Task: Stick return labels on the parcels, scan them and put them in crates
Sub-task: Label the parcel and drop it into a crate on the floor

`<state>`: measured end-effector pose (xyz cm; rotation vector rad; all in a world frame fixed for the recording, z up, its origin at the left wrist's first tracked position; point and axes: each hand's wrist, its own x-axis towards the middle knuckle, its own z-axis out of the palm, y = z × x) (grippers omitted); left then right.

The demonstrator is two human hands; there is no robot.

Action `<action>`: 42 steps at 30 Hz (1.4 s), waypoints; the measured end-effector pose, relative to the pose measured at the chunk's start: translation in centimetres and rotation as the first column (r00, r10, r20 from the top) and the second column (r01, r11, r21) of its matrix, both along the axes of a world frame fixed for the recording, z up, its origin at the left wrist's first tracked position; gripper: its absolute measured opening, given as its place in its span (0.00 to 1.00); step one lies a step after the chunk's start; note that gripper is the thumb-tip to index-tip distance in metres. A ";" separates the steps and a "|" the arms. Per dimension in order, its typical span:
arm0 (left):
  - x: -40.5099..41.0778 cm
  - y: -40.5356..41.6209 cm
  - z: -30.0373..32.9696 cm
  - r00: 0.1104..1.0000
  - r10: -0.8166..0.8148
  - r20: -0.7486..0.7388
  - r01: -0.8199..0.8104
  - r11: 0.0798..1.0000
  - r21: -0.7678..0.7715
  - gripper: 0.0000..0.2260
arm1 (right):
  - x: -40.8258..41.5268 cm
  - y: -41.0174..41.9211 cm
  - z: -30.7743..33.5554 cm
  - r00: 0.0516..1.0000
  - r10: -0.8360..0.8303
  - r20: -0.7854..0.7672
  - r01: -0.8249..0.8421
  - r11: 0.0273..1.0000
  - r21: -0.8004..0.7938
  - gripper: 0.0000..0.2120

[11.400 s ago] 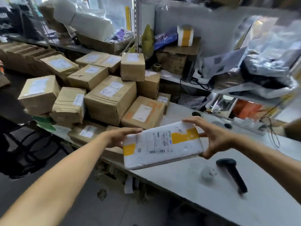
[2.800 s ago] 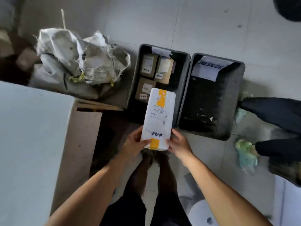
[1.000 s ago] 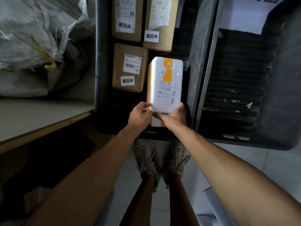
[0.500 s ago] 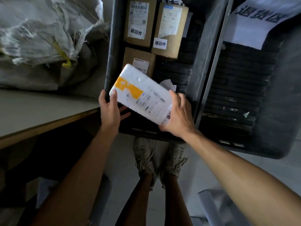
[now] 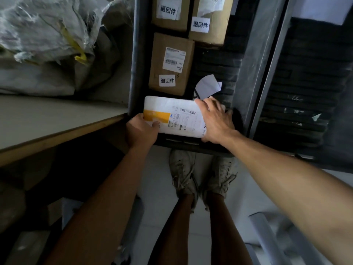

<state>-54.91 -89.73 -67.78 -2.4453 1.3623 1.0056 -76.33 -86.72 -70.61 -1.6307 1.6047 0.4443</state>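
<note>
So right under me, past my shoes (image 5: 202, 175), I've got the white parcel (image 5: 177, 117) at the near end of the left crate (image 5: 136, 60), lying crossways, long axis running left to right across the crate's width. My left hand (image 5: 141, 131) pinches the left short end by the yellow tape, thumb on top. My right hand (image 5: 215, 121) is spread flat over the right end, fingers fairly straight, pressing more than gripping. Both hands are about equally close, one per end, so neither really leads.

Can't tell for sure if it's fully down on the crate floor or a touch above it, looks very nearly seated.

Room-wise: the parcel pretty much fills the width between the crate's left wall and the divider rim on the right, so sliding sideways is out. Just beyond it sits a brown box (image 5: 171, 64) with a return sticker, a narrow gap between them. To the right of that box there's bare ribbed floor with a loose paper scrap (image 5: 207, 87), so that's the open spot. Two more brown boxes (image 5: 209, 20) sit at the far end. The right crate (image 5: 305, 83) beside it shows only scraps of paper. My guess is I just let go and lift both hands straight up.
</note>
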 end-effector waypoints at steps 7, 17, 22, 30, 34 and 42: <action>-1.3 0.0 0.1 0.952 -0.288 -0.105 0.298 0.950 0.094 0.22 | 1.5 0.4 -2.0 0.996 -0.088 0.032 0.087 0.995 0.038 0.62; -3.8 -0.5 0.3 0.941 -0.293 -0.170 0.326 0.920 0.220 0.23 | -0.1 -0.3 -1.9 0.950 -0.182 0.252 0.125 0.966 0.226 0.59; -4.8 0.0 3.9 0.925 -0.311 -0.220 0.362 0.897 0.255 0.21 | -1.0 -0.4 2.6 0.956 -0.258 0.142 0.216 0.942 0.255 0.53; -7.5 -0.8 23.3 0.894 -0.336 -0.296 0.416 0.867 0.273 0.20 | -5.7 0.4 24.4 0.850 -0.525 0.049 0.498 0.830 0.253 0.30; -7.6 -1.1 38.4 0.882 -0.346 -0.320 0.426 0.875 0.229 0.20 | -7.7 0.6 39.9 0.858 -0.513 -0.025 0.500 0.822 0.271 0.21; -5.9 -1.1 58.1 0.845 -0.503 -0.180 0.505 0.862 -0.038 0.11 | -8.1 -0.1 61.5 0.957 -0.195 -0.213 0.207 0.978 0.034 0.17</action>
